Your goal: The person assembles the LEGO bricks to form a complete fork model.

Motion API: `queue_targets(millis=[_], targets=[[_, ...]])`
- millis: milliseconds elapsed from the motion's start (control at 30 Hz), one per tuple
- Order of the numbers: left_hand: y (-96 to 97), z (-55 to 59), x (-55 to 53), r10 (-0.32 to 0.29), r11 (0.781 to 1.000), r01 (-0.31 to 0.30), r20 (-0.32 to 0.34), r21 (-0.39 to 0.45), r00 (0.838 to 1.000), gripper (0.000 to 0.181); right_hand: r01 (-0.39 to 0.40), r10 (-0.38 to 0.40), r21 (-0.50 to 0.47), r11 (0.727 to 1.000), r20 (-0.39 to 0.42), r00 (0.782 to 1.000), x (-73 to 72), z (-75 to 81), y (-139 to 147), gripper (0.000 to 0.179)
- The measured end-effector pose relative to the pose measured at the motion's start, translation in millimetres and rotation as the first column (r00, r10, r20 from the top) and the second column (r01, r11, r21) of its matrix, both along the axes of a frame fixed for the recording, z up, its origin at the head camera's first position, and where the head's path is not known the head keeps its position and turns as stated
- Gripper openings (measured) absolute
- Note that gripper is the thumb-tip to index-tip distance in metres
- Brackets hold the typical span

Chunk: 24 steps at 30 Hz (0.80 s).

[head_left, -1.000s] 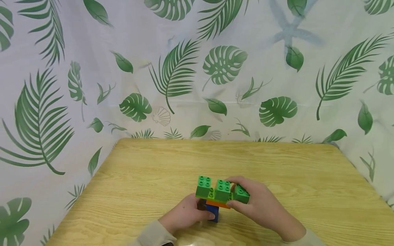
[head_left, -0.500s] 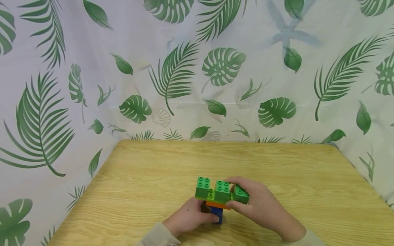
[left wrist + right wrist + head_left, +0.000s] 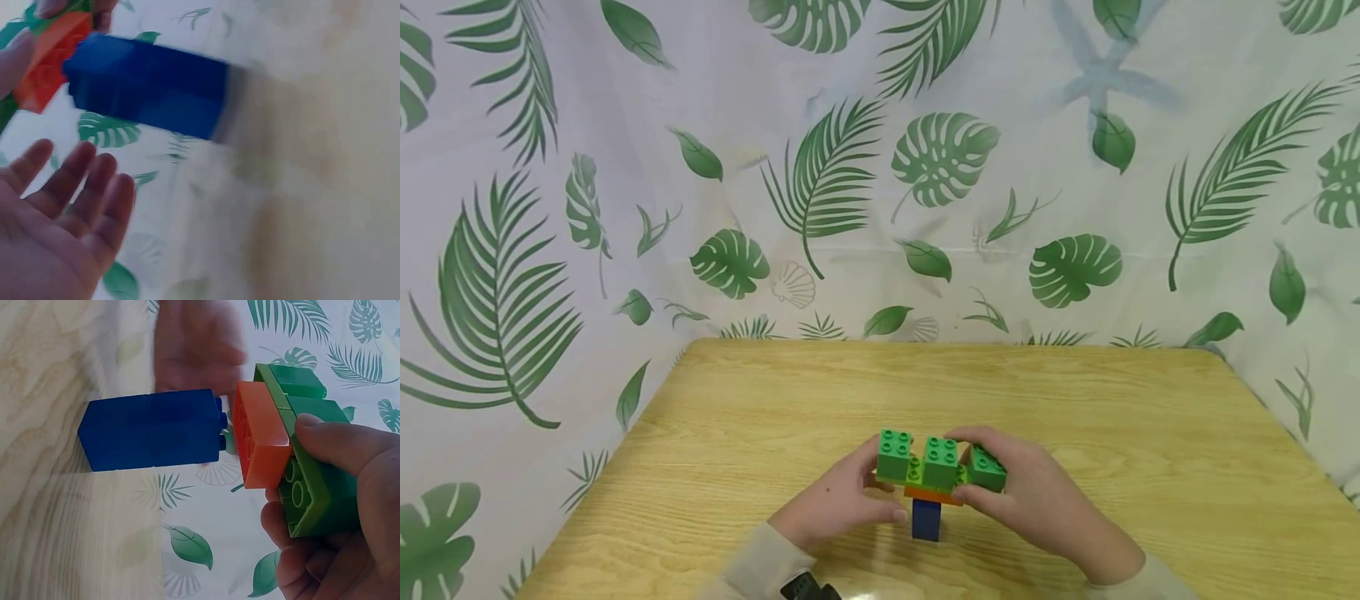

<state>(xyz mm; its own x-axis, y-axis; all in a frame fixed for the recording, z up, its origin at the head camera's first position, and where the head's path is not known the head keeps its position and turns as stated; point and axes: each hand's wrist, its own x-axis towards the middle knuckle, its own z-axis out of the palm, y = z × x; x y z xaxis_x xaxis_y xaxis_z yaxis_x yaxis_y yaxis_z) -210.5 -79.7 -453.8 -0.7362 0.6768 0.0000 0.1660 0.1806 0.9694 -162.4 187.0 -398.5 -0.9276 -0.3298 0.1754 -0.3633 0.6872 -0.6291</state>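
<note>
A stack of blue bricks (image 3: 927, 520) stands upright on the table, its top studs showing in the right wrist view (image 3: 153, 431). Just above it is a toy-brick assembly: an orange brick (image 3: 262, 434) under a light green plate (image 3: 282, 412) carrying green bricks (image 3: 941, 462). A gap separates orange from blue in the right wrist view. My right hand (image 3: 1037, 500) grips the assembly by its right end, thumb on the near side. My left hand (image 3: 835, 504) is beside the blue stack, apart from it, fingers extended in the left wrist view (image 3: 62, 231).
The wooden table (image 3: 775, 400) stretches back and to both sides. Behind and at the sides hangs a white leaf-patterned cloth (image 3: 850, 192). A black device (image 3: 808, 587) sits at my left sleeve.
My left hand has let go of the blue stack and moved left and up from it. The blue stack first shifted slightly right, then stood. My right hand stays nearly still with the assembly.
</note>
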Motion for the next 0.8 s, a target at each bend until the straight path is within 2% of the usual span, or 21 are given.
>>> queue_targets(millis=[67,167,233,333,433,600,700,800], targets=[[-3.9,8.3,-0.8,0.020,1.000,-0.020,-0.028,0.024,0.999,0.074,0.000,0.000,0.006,1.000,0.000,1.000,-0.4,0.0,-1,0.056],[-5.5,20.2,0.4,0.047,0.999,-0.044,-0.116,0.024,0.992,0.075,0.002,-0.002,0.005,1.000,0.003,1.000,-0.3,-0.6,-2,0.056],[-4.4,27.1,1.6,0.052,0.999,-0.050,-0.183,0.017,0.982,0.074,0.004,-0.004,0.002,1.000,0.008,1.000,-0.1,-1.8,-3,0.056],[-1.1,38.0,3.3,0.027,1.000,-0.029,-0.266,-0.003,0.963,0.071,0.003,-0.003,-0.002,1.000,0.002,1.000,-0.4,-4.2,-4,0.056],[1.3,46.2,4.2,-0.010,0.998,-0.012,-0.326,-0.068,0.945,0.069,0.000,0.000,0.007,1.000,-0.004,1.000,-0.8,-6.6,-6,0.057],[3.4,48.6,4.8,-0.050,0.984,-0.020,-0.384,-0.178,0.922,0.065,-0.001,0.001,0.022,1.000,-0.002,1.000,0.0,-7.4,-7,0.057],[3.5,48.1,4.5,-0.065,0.977,-0.031,-0.434,-0.209,0.898,0.064,0.004,-0.004,0.030,1.000,-0.001,1.000,0.3,-6.4,-8,0.058],[2.8,48.4,3.6,-0.082,0.971,-0.042,-0.490,-0.237,0.868,0.062,0.006,-0.006,0.028,1.000,0.000,1.000,0.7,-5.6,-9,0.060]])
